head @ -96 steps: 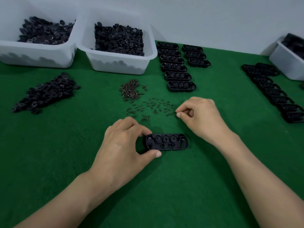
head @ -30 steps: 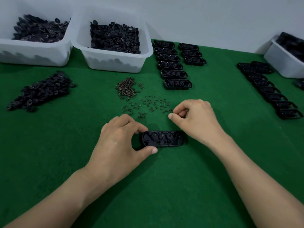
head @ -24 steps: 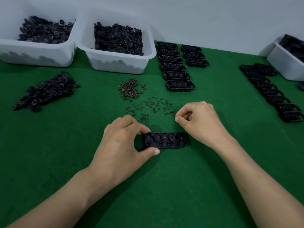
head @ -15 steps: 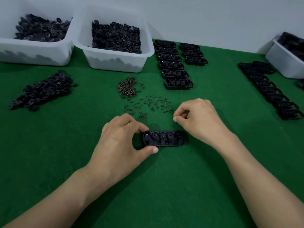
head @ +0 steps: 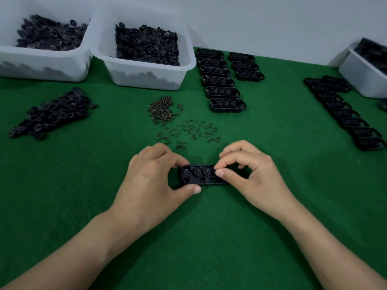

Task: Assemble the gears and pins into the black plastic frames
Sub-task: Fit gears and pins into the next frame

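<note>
So: left hand (head: 150, 181) grips frame (head: 201, 177) at desk (head: 188, 237) centre; right hand (head: 251, 178) pinches over it, prob. on a pin, too small to confirm. Two gears (head: 198, 171) seated. Finished frames (head: 227, 105) lined up behind; empties (head: 354, 122) at right still to do.

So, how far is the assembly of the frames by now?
Done: two columns of filled frames lie behind the loose pins. In hand: the left hand grips one frame, two gears visible inside, and the right hand pinches over its right half, probably seating a pin too small to see. Left: the row of frames at the right looks unfilled, and a gear pile waits.
</note>
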`<action>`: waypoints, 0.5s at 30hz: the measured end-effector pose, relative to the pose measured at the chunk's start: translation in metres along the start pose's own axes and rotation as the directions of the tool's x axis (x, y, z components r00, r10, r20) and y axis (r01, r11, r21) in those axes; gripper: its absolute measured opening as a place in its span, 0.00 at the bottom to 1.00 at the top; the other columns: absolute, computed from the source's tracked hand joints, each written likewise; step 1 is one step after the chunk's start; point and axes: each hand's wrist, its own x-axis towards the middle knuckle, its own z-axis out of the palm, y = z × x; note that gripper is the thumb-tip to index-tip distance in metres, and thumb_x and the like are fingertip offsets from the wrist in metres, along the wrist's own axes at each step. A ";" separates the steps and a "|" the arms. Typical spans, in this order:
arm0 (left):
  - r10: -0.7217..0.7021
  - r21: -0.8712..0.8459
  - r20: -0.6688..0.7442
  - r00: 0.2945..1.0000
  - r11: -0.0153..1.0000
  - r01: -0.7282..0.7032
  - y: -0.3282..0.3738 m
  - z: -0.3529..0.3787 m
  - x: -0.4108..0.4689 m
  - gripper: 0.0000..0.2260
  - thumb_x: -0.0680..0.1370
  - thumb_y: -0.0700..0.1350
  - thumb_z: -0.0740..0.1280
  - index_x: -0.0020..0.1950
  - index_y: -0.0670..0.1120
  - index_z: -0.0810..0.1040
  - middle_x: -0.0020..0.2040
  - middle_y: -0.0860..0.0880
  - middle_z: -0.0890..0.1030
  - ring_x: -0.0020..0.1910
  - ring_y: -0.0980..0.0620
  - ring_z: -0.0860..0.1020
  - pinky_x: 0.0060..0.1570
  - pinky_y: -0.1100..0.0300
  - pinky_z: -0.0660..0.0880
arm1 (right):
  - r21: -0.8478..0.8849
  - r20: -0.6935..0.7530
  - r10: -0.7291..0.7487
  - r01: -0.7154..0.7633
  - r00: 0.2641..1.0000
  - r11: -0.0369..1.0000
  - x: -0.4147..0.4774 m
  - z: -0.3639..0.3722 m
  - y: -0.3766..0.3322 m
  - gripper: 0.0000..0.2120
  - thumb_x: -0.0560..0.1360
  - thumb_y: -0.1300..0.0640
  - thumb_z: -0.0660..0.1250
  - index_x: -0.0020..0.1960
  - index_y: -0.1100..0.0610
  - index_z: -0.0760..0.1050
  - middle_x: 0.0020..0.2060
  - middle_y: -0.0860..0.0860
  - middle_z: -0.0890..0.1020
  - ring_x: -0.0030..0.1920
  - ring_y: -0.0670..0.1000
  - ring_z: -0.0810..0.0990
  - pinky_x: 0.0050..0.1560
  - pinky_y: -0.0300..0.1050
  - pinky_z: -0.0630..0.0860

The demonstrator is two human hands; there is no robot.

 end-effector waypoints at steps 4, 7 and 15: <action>-0.005 -0.001 -0.001 1.000 1.000 0.005 0.000 0.000 0.000 0.20 0.62 0.62 0.66 0.47 0.51 0.79 0.41 0.56 0.72 0.43 0.54 0.70 0.49 0.52 0.71 | 0.001 0.007 -0.005 0.005 1.000 1.000 0.002 0.001 0.002 0.05 0.68 0.61 0.72 0.39 0.51 0.81 0.42 0.46 0.77 0.48 0.44 0.75 0.48 0.30 0.65; -0.004 0.003 0.002 1.000 1.000 0.004 0.000 0.000 0.000 0.20 0.62 0.62 0.66 0.47 0.51 0.79 0.41 0.56 0.72 0.43 0.54 0.71 0.49 0.52 0.71 | -0.003 0.011 -0.001 0.001 1.000 1.000 0.002 0.002 0.003 0.06 0.69 0.60 0.72 0.39 0.50 0.80 0.42 0.45 0.77 0.48 0.44 0.75 0.48 0.30 0.65; -0.001 0.011 0.004 1.000 1.000 0.001 0.001 0.000 0.000 0.21 0.62 0.62 0.65 0.47 0.51 0.79 0.41 0.56 0.72 0.43 0.54 0.70 0.49 0.53 0.71 | -0.061 0.018 -0.038 0.039 0.999 0.997 0.002 -0.002 0.005 0.05 0.70 0.62 0.71 0.40 0.52 0.78 0.42 0.45 0.78 0.47 0.44 0.75 0.46 0.33 0.67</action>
